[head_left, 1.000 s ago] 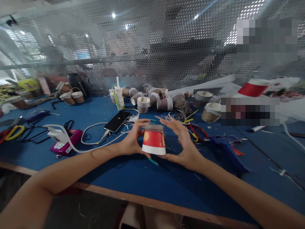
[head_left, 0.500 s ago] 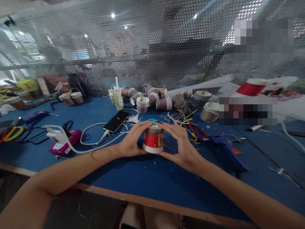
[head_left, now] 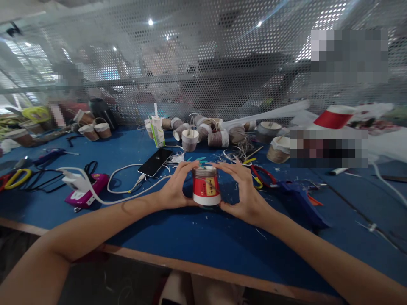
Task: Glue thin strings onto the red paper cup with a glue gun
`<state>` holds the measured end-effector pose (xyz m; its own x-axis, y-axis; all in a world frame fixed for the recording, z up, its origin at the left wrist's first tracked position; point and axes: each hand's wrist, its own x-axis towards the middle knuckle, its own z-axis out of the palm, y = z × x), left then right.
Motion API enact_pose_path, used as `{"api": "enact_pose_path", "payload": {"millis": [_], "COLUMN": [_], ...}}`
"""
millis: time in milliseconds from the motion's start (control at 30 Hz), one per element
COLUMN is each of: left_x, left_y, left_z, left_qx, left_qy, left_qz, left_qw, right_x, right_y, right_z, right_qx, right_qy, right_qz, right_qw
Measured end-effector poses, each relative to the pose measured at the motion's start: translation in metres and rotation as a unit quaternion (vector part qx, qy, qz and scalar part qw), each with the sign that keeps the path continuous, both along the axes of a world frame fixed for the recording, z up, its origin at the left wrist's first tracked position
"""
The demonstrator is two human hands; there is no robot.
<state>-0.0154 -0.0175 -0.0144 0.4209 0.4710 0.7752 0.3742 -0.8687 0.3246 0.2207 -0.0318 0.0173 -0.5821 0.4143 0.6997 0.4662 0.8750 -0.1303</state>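
Between my two hands stands a red-and-white paper cup (head_left: 206, 188), upside down with its wide white rim low. Grey-brown cord is wound around its narrow upper end, and a yellow label with dark characters faces me. My left hand (head_left: 176, 188) grips it from the left, fingertips at the top and thumb near the rim. On the other side my right hand (head_left: 246, 190) curves around it in the same way, thumb at the lower rim. Turquoise nails show at the fingertips. Where exactly the fingers touch the top is partly hidden.
A phone (head_left: 155, 162) with a white cable lies at the left, near a purple power block (head_left: 90, 190). Several cord-wrapped cups (head_left: 218, 138) are heaped behind. Red-and-yellow scissors (head_left: 263, 176) and a blue glue gun (head_left: 300, 199) lie right. A drink carton (head_left: 157, 132) stands behind the phone.
The cup has turned between my hands, so the yellow label now faces more toward me. It has shifted slightly right, and the right hand's fingers have moved a little.
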Motion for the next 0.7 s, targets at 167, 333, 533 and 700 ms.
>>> {"api": "enact_pose_path", "payload": {"millis": [167, 333, 533, 700], "left_x": [-0.001, -0.001, -0.002, -0.003], "left_y": [0.001, 0.001, 0.003, 0.005], "left_z": [0.001, 0.001, -0.001, 0.003], "left_qx": [0.006, 0.027, 0.013, -0.034], "left_qy": [0.027, 0.035, 0.038, -0.024], "left_qz": [-0.015, -0.013, 0.037, 0.112], "left_qw": [1.0, 0.999, 0.998, 0.993], "right_x": [-0.001, -0.002, -0.003, 0.013], "right_y": [0.0, 0.0, 0.004, -0.002], "right_z": [-0.003, -0.005, -0.003, 0.028], "right_qx": [-0.001, 0.024, 0.054, 0.079], "right_qy": [-0.004, 0.002, 0.01, -0.099], "right_qz": [-0.011, -0.001, -0.035, -0.293], "right_qw": [1.0, 1.0, 0.998, 0.948]}}
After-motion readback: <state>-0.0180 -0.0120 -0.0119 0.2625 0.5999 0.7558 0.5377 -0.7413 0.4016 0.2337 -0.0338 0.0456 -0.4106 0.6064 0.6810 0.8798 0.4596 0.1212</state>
